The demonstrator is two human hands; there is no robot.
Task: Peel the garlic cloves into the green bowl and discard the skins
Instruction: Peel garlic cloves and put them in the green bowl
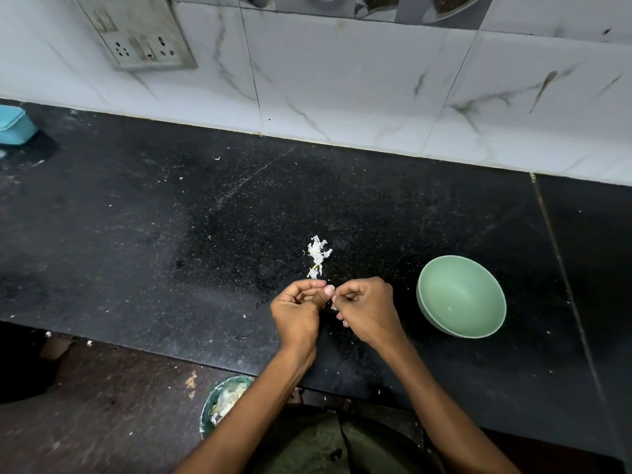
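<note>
Head view, near to far. Person's dark green clothing (328, 446) at the bottom, both forearms reaching up over the counter's near edge. Green bin (222, 405) on the floor just below the near edge, left of the left forearm, with pale scraps inside.

Left hand (299, 307) and right hand (367, 309) meet over the black counter (171, 234), a little in from the near edge, right of centre. Both sets of fingers curled tight, fingertips (329, 289) of the left hand touching the right hand's fingertips. Something small and pale is pinched between them, likely a garlic clove (334, 297), mostly hidden by the fingers; can't tell how much skin is on it.

Green bowl (461, 295) sits on the counter just right of the right hand, not touching it, tilted so its opening faces the camera; nothing seen inside it.

Small heap of white garlic skins (318, 255) lies on the counter just beyond the hands, toward the back edge. Tiny white flecks scattered across the counter.

Teal box (15, 126) at the far left back corner, cut off by the frame. White marbled tile wall (342, 80) behind the back edge, socket plate (136, 32) at upper left.
</note>
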